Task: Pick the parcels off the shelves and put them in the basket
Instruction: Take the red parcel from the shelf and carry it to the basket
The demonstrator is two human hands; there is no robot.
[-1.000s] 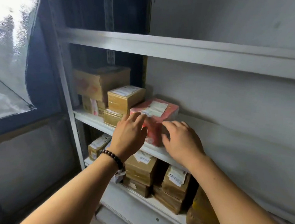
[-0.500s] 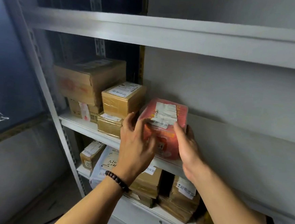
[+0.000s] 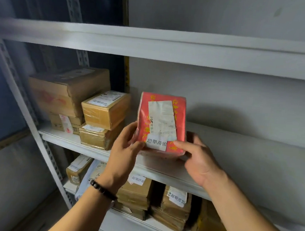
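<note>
Red parcel (image 3: 161, 123) upright, long axis 12-to-6, label face toward camera, over middle shelf (image 3: 162, 169) front edge. Left hand (image 3: 125, 149) at its 7 o'clock, right hand (image 3: 199, 159) at 5; fingers (image 3: 126, 131) grip lower corners.

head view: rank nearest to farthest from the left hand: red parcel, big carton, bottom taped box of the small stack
1. red parcel: gripped by the left hand at its lower left corner.
2. bottom taped box: just left of the hand.
3. big carton: far left, toward the back.
</note>
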